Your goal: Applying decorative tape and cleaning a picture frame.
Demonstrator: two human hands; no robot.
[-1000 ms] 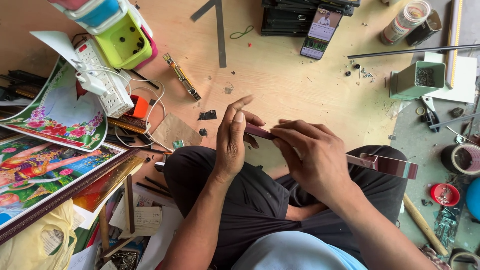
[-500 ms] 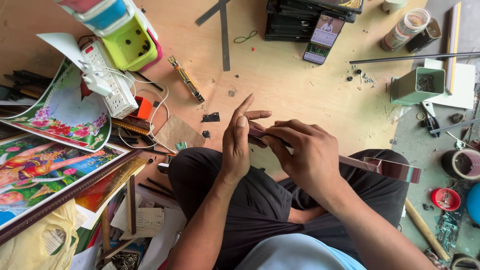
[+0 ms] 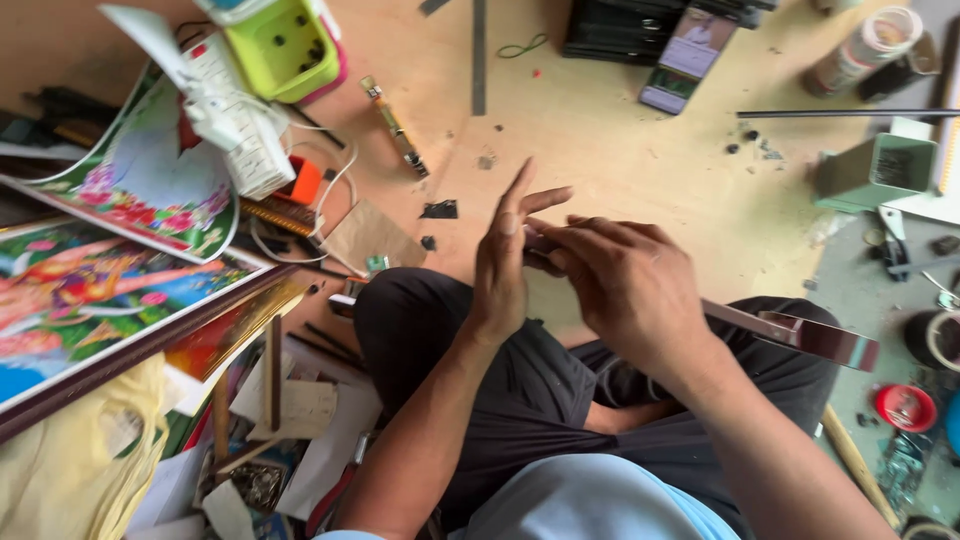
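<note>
I sit cross-legged on a plywood floor [image 3: 620,150]. A long dark brown frame strip [image 3: 800,335] lies across my lap, its far end sticking out to the right over my knee. My right hand [image 3: 625,285] is wrapped over the strip's near end, fingers curled on it. My left hand [image 3: 505,255] stands edge-up with flat fingers pressed against that same end; the end itself is hidden between the two hands.
Colourful framed pictures [image 3: 110,290] and loose prints lie at the left, with a white power strip [image 3: 235,125] and a green plastic box [image 3: 275,45]. A green metal box [image 3: 875,170], a tape roll [image 3: 880,40] and a black rod [image 3: 840,113] sit at the right.
The camera has tilted, shifting the scene slightly. My left fingers have straightened up against the strip's end; the right hand keeps its grip.
</note>
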